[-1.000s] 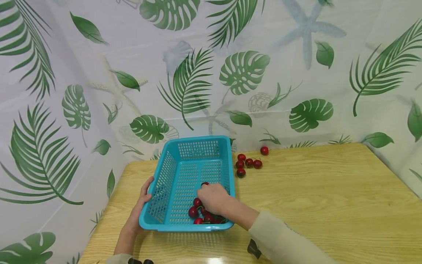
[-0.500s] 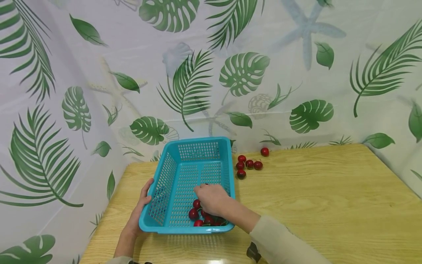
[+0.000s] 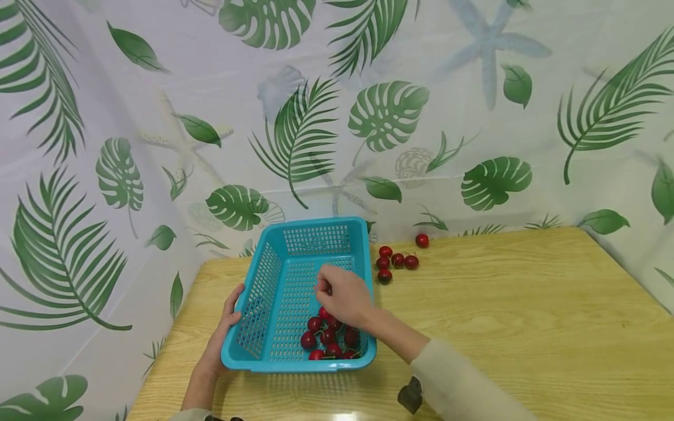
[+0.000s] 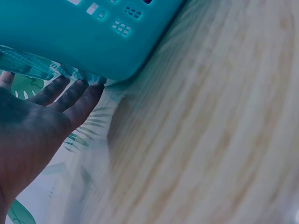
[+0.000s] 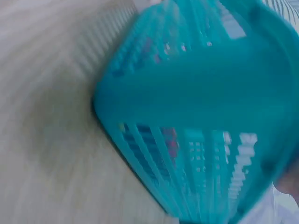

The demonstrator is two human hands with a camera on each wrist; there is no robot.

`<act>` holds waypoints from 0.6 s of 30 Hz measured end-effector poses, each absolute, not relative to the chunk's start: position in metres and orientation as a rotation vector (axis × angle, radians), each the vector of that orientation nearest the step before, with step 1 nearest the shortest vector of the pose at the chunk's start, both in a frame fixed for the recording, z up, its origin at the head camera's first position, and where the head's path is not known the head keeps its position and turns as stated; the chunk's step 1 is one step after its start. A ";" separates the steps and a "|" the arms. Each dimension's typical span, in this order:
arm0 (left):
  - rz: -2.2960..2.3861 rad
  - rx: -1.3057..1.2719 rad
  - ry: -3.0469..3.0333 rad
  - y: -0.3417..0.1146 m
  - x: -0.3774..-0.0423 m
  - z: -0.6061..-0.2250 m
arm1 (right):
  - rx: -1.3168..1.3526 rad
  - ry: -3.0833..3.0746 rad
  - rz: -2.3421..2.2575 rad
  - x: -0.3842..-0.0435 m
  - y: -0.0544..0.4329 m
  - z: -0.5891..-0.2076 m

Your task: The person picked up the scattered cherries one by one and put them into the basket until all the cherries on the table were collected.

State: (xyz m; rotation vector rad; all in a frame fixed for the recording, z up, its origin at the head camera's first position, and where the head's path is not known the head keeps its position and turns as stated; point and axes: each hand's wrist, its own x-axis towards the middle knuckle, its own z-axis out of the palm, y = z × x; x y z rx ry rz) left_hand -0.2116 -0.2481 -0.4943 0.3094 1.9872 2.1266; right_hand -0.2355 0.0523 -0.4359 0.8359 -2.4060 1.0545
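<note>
My left grip [image 3: 221, 330] rests, fingers extended, against the blue, rectangular, perforated plastic basket [image 3: 284, 366] near the surface's [image 3: 500, 304] left edge; inside, my right grip [image 3: 346, 295] is curled around a round, dark red cherry [image 3: 326, 287]. I'd judge it light, slick, easily bruised: pinch its sides gently.

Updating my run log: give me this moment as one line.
Left hand: on left side of basket; Right hand: curled over basket, apparently around a cherry; Basket: cherries at near right; Table: six cherries right of basket
</note>
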 end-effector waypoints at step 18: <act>2.126 0.314 1.966 -0.247 -0.209 -0.492 | 0.275 -2.471 1.053 -0.290 0.174 -0.451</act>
